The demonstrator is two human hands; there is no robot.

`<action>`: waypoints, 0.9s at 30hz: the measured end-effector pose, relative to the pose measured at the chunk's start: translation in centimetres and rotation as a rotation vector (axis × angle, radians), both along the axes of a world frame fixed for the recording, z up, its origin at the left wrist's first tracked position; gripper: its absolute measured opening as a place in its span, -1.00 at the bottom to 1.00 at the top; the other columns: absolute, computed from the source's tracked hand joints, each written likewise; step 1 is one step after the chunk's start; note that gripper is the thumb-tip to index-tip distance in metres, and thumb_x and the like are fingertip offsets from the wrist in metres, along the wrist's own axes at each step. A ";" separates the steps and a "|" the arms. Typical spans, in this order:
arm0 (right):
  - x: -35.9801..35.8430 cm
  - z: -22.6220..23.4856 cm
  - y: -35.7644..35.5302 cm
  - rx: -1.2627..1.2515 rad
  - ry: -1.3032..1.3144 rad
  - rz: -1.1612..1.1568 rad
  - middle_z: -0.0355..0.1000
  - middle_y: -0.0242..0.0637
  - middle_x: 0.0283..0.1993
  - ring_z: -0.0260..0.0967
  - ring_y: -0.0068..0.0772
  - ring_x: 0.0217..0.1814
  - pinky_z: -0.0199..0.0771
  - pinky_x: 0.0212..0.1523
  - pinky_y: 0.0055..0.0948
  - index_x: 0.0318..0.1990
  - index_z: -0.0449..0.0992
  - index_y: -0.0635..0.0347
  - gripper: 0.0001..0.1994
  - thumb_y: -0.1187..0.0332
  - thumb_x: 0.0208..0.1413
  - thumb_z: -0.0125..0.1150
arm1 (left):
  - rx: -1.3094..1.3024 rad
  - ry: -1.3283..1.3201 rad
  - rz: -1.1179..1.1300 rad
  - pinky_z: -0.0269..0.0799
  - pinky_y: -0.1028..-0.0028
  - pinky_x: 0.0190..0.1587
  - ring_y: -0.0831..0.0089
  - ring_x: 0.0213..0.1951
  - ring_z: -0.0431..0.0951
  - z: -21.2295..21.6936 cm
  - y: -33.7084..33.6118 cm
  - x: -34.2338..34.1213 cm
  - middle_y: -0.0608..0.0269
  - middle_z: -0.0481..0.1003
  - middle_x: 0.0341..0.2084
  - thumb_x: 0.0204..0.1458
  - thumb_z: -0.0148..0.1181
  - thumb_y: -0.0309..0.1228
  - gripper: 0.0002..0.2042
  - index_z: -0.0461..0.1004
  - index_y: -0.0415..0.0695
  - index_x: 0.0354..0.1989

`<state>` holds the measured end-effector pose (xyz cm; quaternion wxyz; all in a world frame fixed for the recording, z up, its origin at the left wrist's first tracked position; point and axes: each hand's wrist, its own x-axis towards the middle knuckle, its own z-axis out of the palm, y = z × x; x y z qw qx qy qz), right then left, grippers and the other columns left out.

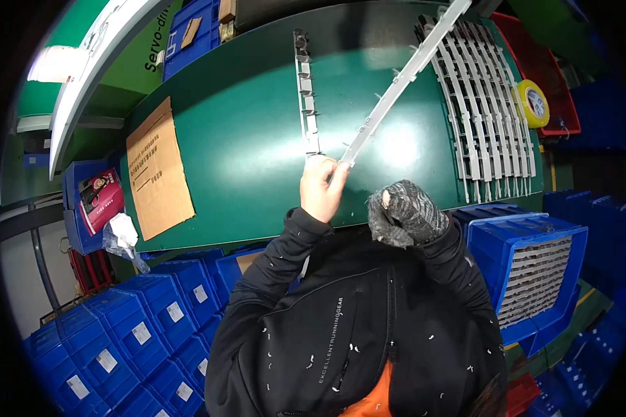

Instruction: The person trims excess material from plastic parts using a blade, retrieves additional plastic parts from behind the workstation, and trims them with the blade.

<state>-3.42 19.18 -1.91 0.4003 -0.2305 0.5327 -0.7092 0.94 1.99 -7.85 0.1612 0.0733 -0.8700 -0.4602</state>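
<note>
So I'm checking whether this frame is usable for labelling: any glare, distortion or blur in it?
Head view: a lamp glare patch on the green table beside the long grey strip held in the left hand; fisheye bends the table edges, black vignette at the corners; the gloved right hand is sharp, the rim softer.

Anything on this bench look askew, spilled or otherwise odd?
Small pale shavings are scattered over the person's dark jacket. Only the right hand wears a glove; the left hand is bare, holding a long grey strip. The stacked strips lie orderly.

Left hand (320,189) gripping grey strip (403,78), green table (250,139)
</note>
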 end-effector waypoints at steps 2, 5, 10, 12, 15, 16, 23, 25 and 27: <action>-1.0 -0.4 0.2 0.009 -0.139 -0.040 0.26 -0.38 -0.73 0.13 -0.64 -0.78 0.06 -0.76 -0.66 -0.47 0.37 0.29 -0.56 0.03 0.12 -0.13 | -0.080 0.061 0.007 0.23 0.39 -0.39 0.22 -0.50 0.34 -0.3 0.5 0.4 0.16 0.36 -0.64 -0.14 0.13 -0.49 -0.84 0.34 -0.25 -0.67; -1.4 -3.2 -0.5 0.095 -0.368 -0.220 0.37 -0.27 -0.56 0.35 -0.48 -0.46 0.34 -0.41 -0.49 -0.28 0.37 0.33 -0.72 0.23 0.09 -0.01 | -0.170 0.060 0.020 0.25 0.34 -0.37 0.17 -0.46 0.34 -0.9 1.2 0.9 0.13 0.37 -0.57 -0.13 0.12 -0.46 -0.87 0.36 -0.24 -0.59; -1.2 -9.6 -3.0 0.654 0.437 -0.572 0.37 -0.03 -0.16 0.33 -0.04 -0.14 0.33 -0.13 -0.29 -0.04 0.31 0.23 -0.53 0.22 -0.14 0.18 | -0.220 -0.151 -0.178 0.17 0.28 -0.05 0.10 -0.12 0.27 -1.8 3.3 1.8 0.01 0.31 -0.21 -0.15 0.09 -0.36 -0.67 0.31 -0.30 -0.22; -1.4 -10.1 -2.7 0.707 0.452 -0.599 0.37 -0.03 -0.16 0.34 -0.05 -0.14 0.33 -0.12 -0.28 -0.03 0.31 0.23 -0.54 0.26 -0.13 0.15 | -0.197 -0.176 -0.178 0.12 0.29 0.04 0.13 0.00 0.21 -1.4 3.2 2.1 0.02 0.26 -0.08 -0.20 0.12 -0.37 -0.54 0.27 -0.29 -0.07; -2.0 -11.3 -1.1 0.689 0.538 -0.707 0.41 -0.03 -0.27 0.38 -0.06 -0.23 0.36 -0.19 -0.28 -0.08 0.35 0.24 -0.62 0.30 -0.09 0.12 | -0.323 -0.133 0.060 0.09 0.26 0.06 0.05 0.01 0.18 -1.1 0.6 1.3 -0.07 0.23 -0.06 -0.25 0.13 -0.43 -0.47 0.21 -0.31 -0.01; -2.3 -11.4 -0.4 0.771 0.492 -0.690 0.42 -0.02 -0.30 0.39 -0.08 -0.26 0.38 -0.22 -0.28 -0.12 0.38 0.25 -0.66 0.31 -0.07 0.11 | -0.328 -0.115 0.123 0.08 0.25 0.07 0.04 0.02 0.17 -1.5 -0.3 0.9 -0.08 0.22 -0.05 -0.25 0.12 -0.44 -0.45 0.19 -0.32 0.00; -2.3 -10.6 0.4 0.551 0.136 -0.605 0.43 -0.34 -0.43 0.30 -0.61 -0.51 0.33 -0.48 -0.60 -0.18 0.40 0.29 -0.79 0.48 0.00 0.04 | 0.206 -0.239 0.105 0.34 0.45 -0.19 0.36 -0.22 0.39 -9.4 -5.0 -0.5 0.10 0.37 -0.28 -0.18 0.00 -0.59 -0.67 0.26 -0.28 -0.15; -2.2 -10.9 0.8 0.379 0.067 -0.595 0.45 -0.32 -0.44 0.30 -0.61 -0.53 0.33 -0.50 -0.58 -0.20 0.39 0.32 -0.81 0.48 0.02 -0.03 | 0.414 -0.273 0.091 0.36 0.53 -0.25 0.45 -0.26 0.40 -9.0 -4.6 -0.7 0.14 0.39 -0.33 -0.15 -0.02 -0.61 -0.70 0.26 -0.26 -0.16; -2.2 -9.9 0.9 0.246 -0.138 -0.640 0.45 -0.33 -0.44 0.26 -0.65 -0.55 0.28 -0.54 -0.65 -0.20 0.39 0.32 -0.82 0.48 0.06 -0.06 | 0.470 -0.183 0.055 0.35 0.63 -0.27 0.53 -0.26 0.40 -6.5 -3.7 -1.8 0.11 0.38 -0.30 -0.11 -0.01 -0.59 -0.71 0.26 -0.24 -0.14</action>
